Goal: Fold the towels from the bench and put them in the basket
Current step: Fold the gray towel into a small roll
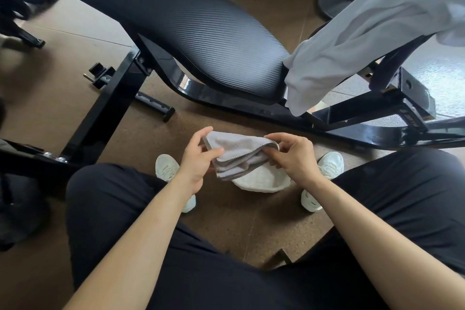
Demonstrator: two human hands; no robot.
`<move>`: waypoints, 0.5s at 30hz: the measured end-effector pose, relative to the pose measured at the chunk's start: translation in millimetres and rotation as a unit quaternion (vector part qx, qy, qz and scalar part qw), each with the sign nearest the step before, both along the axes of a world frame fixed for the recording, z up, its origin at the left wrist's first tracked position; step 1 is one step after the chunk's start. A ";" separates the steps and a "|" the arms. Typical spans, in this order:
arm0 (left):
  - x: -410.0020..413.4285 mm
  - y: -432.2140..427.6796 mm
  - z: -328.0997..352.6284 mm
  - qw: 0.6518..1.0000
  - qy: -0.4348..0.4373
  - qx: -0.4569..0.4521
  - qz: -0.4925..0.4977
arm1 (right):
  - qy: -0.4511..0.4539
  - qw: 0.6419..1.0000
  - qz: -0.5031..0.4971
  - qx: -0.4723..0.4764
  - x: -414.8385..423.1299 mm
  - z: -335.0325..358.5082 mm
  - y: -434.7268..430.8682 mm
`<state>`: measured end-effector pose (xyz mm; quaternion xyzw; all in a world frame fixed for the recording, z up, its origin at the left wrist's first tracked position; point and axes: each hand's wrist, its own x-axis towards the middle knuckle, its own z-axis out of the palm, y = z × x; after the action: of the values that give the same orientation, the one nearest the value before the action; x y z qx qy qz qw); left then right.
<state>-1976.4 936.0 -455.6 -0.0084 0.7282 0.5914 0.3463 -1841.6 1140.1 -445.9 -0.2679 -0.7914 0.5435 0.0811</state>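
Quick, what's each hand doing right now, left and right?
Left hand: closed, holding the left end of the folded grey towel.
Right hand: closed, holding the same towel's right end.

Head-worn camera looks steeply down (close, wide-angle)

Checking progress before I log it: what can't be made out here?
- Basket: head view, mostly behind the grey towel and right hand; contents unseen.
- White towel on the bench: head view, cut off by the right edge.
- Left hand grip: some fingers behind the grey towel.
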 end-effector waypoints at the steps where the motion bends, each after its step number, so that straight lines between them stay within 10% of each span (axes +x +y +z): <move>1: -1.0 -0.6 -0.1 1.000 -0.009 -0.003 0.000 | 0.006 1.000 0.009 -0.027 0.6 0.8 1.1; 15: -1.8 -0.2 11.3 0.993 0.005 0.078 -0.087 | -0.089 0.925 0.000 -0.369 -7.4 -14.3 9.2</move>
<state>-1978.2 935.8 -444.4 0.0851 0.6791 0.6142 0.3928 -1849.0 1149.3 -460.2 -0.3258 -0.5393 0.7708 -0.0941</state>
